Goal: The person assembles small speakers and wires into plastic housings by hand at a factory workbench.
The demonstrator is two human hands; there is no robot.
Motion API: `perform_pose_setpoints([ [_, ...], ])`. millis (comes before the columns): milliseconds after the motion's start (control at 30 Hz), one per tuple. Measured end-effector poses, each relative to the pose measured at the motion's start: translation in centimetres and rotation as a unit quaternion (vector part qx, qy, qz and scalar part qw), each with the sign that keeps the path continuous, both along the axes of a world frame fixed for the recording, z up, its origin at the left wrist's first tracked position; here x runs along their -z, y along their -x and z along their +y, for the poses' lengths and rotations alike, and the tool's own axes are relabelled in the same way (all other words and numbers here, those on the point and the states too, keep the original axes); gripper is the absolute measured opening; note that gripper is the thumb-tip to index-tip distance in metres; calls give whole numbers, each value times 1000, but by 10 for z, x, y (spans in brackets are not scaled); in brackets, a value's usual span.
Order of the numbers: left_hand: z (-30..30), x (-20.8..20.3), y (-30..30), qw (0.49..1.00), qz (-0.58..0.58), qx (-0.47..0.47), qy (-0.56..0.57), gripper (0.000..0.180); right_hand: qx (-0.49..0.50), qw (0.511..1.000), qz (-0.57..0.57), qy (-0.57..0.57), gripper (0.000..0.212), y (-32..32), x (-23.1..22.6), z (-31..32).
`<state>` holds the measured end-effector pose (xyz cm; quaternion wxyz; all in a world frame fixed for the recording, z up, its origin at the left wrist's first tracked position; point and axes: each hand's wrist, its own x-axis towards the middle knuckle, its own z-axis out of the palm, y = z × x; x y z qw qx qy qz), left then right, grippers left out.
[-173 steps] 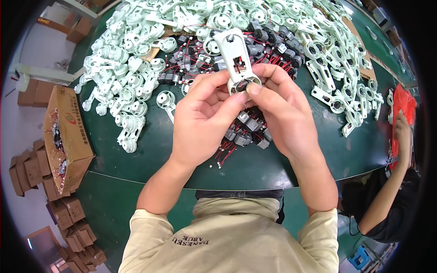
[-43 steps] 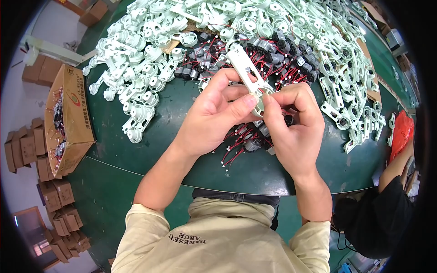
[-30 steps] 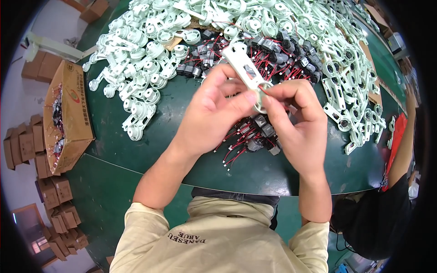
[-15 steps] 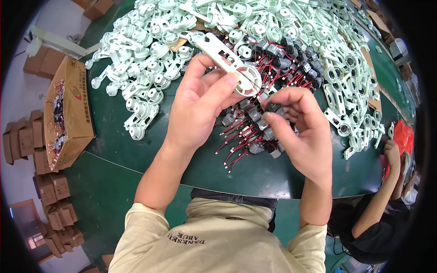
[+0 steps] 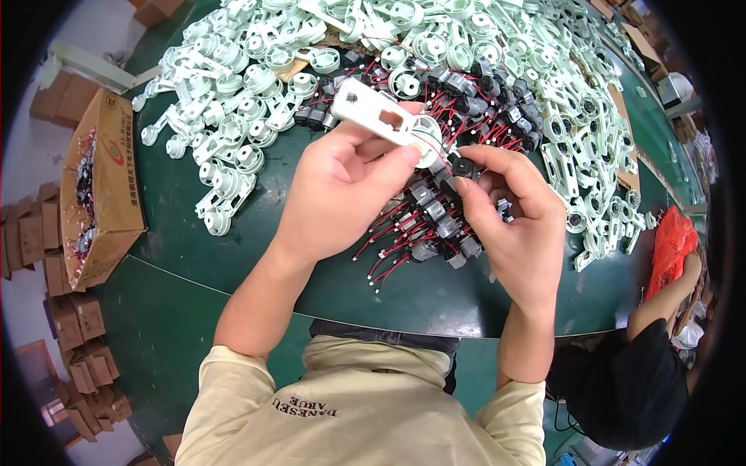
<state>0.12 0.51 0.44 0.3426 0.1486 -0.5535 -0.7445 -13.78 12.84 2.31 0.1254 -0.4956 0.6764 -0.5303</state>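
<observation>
A white plastic housing (image 5: pixel 371 109), long at one end and round like a cup at the other, is gripped in my left hand (image 5: pixel 334 186), thumb along its side. My right hand (image 5: pixel 517 210) pinches a small black motor (image 5: pixel 463 165) between thumb and forefinger, just right of the housing's round end. A thin red wire runs between the housing's round end and the motor. Beneath and beyond my hands lies a heap of small grey and black motors (image 5: pixel 443 225) with red leads and white plugs.
Piles of pale green-white housings (image 5: pixel 233 124) cover the far and left table; more, some with dark round inserts, lie at right (image 5: pixel 590 194). An open cardboard box (image 5: pixel 116 202) of motors stands left. At right, another person (image 5: pixel 622 388) is beside a red plastic bag (image 5: pixel 670 248).
The housing has tipped flatter and dropped slightly in my left hand. My right hand has turned the motor, which now shows more clearly beside the housing. The other person's arm has shifted.
</observation>
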Motion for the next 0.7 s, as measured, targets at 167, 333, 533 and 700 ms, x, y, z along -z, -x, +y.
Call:
perform_pose_setpoints([
  [167,-3,-3,-2,999,-8,-30,-34,28,-58,997,-47,14,28,4,-1,3],
  [333,-10,-2,-6,999,-16,27,-11,30,-59,996,-67,12,29,3,-2,4],
  [533,-4,-1,-2,1000,-12,16,-3,32,-94,995,-5,-23,33,3,-8,5],
  [700,-3,3,0,999,26,37,-25,32,-84,996,35,-9,31,2,-6,5],
])
